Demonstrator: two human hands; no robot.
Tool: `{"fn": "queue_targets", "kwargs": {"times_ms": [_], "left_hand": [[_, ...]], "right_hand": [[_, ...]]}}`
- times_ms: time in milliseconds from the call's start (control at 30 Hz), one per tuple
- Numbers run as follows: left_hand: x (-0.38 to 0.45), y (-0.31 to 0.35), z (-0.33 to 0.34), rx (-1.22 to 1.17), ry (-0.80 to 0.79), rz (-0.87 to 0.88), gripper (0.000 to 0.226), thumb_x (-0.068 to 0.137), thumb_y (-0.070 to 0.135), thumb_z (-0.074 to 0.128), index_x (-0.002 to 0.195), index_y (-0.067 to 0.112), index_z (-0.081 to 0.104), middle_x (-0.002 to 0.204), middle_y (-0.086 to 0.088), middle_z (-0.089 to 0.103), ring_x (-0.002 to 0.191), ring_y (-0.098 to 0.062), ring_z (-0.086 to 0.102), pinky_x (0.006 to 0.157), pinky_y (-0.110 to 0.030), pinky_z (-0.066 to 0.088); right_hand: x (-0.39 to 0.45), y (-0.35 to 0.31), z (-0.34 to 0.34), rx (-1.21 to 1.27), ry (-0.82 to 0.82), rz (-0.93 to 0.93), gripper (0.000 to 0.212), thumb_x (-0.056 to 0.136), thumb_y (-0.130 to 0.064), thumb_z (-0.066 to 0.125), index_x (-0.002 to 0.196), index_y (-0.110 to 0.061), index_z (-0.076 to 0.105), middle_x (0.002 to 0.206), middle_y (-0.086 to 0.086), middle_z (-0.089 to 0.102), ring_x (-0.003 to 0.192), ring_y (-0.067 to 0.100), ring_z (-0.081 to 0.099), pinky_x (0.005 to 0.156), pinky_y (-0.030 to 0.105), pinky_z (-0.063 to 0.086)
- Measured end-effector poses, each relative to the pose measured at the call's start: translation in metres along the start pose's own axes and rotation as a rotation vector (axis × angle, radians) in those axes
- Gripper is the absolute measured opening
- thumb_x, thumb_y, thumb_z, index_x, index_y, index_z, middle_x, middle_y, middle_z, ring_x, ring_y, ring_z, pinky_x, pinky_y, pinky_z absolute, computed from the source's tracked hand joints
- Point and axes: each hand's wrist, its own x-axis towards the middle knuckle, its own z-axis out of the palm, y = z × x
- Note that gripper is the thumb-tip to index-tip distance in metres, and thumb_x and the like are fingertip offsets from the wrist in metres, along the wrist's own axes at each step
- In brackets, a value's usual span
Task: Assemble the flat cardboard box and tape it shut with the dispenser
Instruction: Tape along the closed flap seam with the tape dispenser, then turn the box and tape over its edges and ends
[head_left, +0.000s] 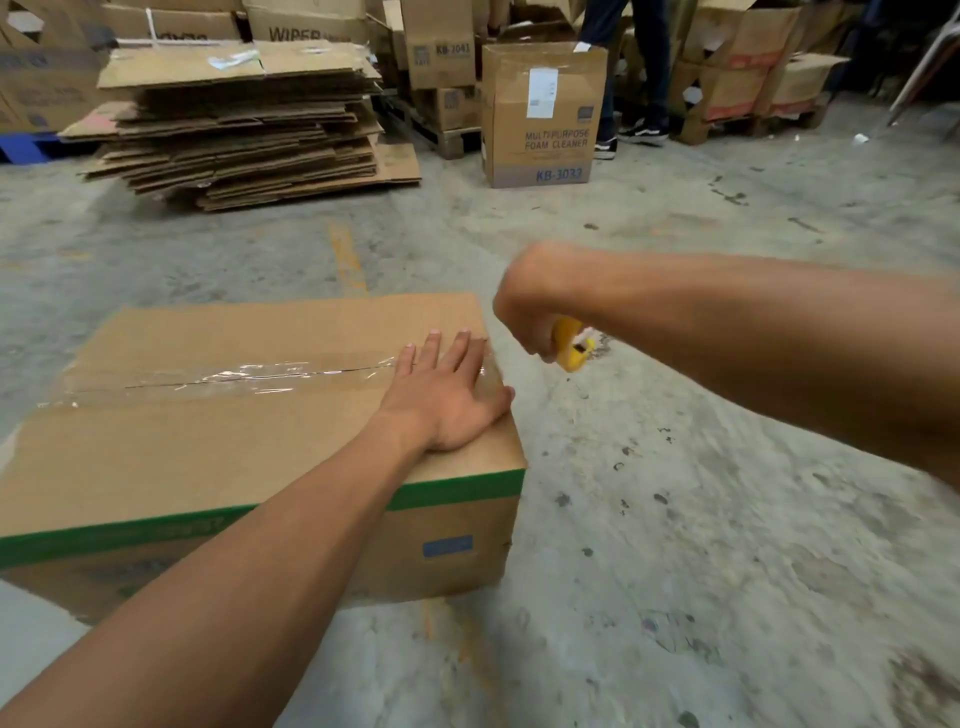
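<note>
Right hand (524, 317) is fisted tight around the yellow tape dispenser (571, 349), hanging in the air just off the box's far right corner, clear of the cardboard. Left hand (447, 400) lies flat, fingers spread, pressing the tape end down at that same corner. The box (218, 431) sits squared up on the concrete floor (727, 467), flaps closed, clear tape (234, 376) running the full centre seam. Looks nearly finished: only smoothing, maybe cross strips, left.
</note>
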Motion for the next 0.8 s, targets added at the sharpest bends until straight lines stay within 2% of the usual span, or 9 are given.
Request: {"fn": "queue_targets", "kwargs": {"times_ms": [67,133,267,400,467,533,633,733,800], "left_hand": [[-0.004,-0.007,0.003,0.016,-0.009,0.005,0.085,0.084,0.075,0.01,0.155,0.03,-0.005,0.163,0.008,-0.011,0.15,-0.021,-0.011,0.12,-0.047,-0.003],[-0.005,-0.012,0.003,0.02,0.007,0.004,0.084,0.085,0.075,0.009,0.154,0.031,-0.006,0.163,0.008,-0.012,0.15,-0.021,-0.012,0.12,-0.048,-0.003],[-0.001,-0.011,-0.001,0.026,-0.003,0.096,0.071,0.089,0.069,0.009,0.153,0.039,-0.001,0.163,0.011,-0.008,0.15,-0.025,-0.008,0.118,-0.056,-0.001],[0.0,-0.014,-0.012,0.107,-0.01,0.224,0.065,0.093,0.063,0.011,0.152,0.037,0.018,0.163,0.015,0.001,0.151,-0.021,-0.005,0.113,-0.062,0.013],[0.003,-0.015,-0.017,0.146,0.014,0.288,0.063,0.094,0.059,0.014,0.148,0.032,0.032,0.162,0.012,0.014,0.151,-0.022,0.001,0.113,-0.056,0.021],[0.007,-0.015,-0.019,0.181,0.082,0.358,0.061,0.094,0.056,0.014,0.136,0.029,0.048,0.154,0.009,0.035,0.147,-0.022,0.018,0.108,-0.05,0.03],[0.013,-0.015,-0.016,0.172,0.145,0.418,0.055,0.092,0.053,0.016,0.115,0.027,0.059,0.13,0.011,0.057,0.133,-0.018,0.037,0.099,-0.045,0.035],[0.019,-0.018,-0.009,0.101,0.159,0.416,0.051,0.091,0.053,0.02,0.112,0.029,0.06,0.127,0.015,0.059,0.132,-0.017,0.036,0.097,-0.041,0.032],[0.021,-0.021,-0.007,0.064,0.158,0.435,0.05,0.092,0.053,0.022,0.116,0.031,0.06,0.13,0.018,0.057,0.133,-0.018,0.034,0.097,-0.04,0.029]], "right_hand": [[0.0,0.001,0.049,-0.068,-0.194,0.026,0.034,0.082,-0.042,0.07,0.109,-0.021,0.071,0.095,-0.004,0.066,0.085,0.022,0.059,0.069,0.029,0.047],[0.011,0.009,0.106,0.017,-0.329,0.059,0.044,0.081,-0.041,0.068,0.122,-0.024,0.068,0.111,-0.004,0.069,0.097,0.021,0.064,0.081,0.029,0.052],[0.003,0.013,0.129,0.321,-0.301,0.094,0.05,0.089,-0.038,0.064,0.137,-0.029,0.057,0.137,-0.003,0.058,0.121,0.022,0.056,0.086,0.029,0.043],[0.02,0.004,0.122,0.561,-0.147,0.147,0.05,0.08,-0.048,0.069,0.129,-0.039,0.061,0.134,-0.003,0.06,0.116,0.025,0.057,0.1,0.04,0.047],[0.028,-0.002,0.112,0.612,-0.083,0.155,0.051,0.079,-0.051,0.068,0.129,-0.04,0.061,0.133,-0.003,0.061,0.115,0.025,0.057,0.1,0.042,0.048],[0.03,-0.005,0.099,0.664,-0.019,0.175,0.051,0.081,-0.05,0.067,0.13,-0.039,0.06,0.133,-0.002,0.061,0.114,0.025,0.058,0.098,0.04,0.049],[0.03,0.002,0.087,0.848,0.124,0.293,0.049,0.084,-0.044,0.066,0.132,-0.035,0.06,0.129,-0.001,0.063,0.107,0.023,0.062,0.089,0.033,0.052],[0.028,0.01,0.084,1.116,0.352,0.455,0.048,0.085,-0.04,0.066,0.132,-0.03,0.061,0.127,0.006,0.065,0.106,0.026,0.065,0.083,0.031,0.052],[0.03,0.009,0.084,1.509,0.544,0.524,0.046,0.086,-0.034,0.068,0.131,-0.025,0.062,0.111,0.011,0.067,0.08,0.031,0.07,0.063,0.033,0.057]]}}
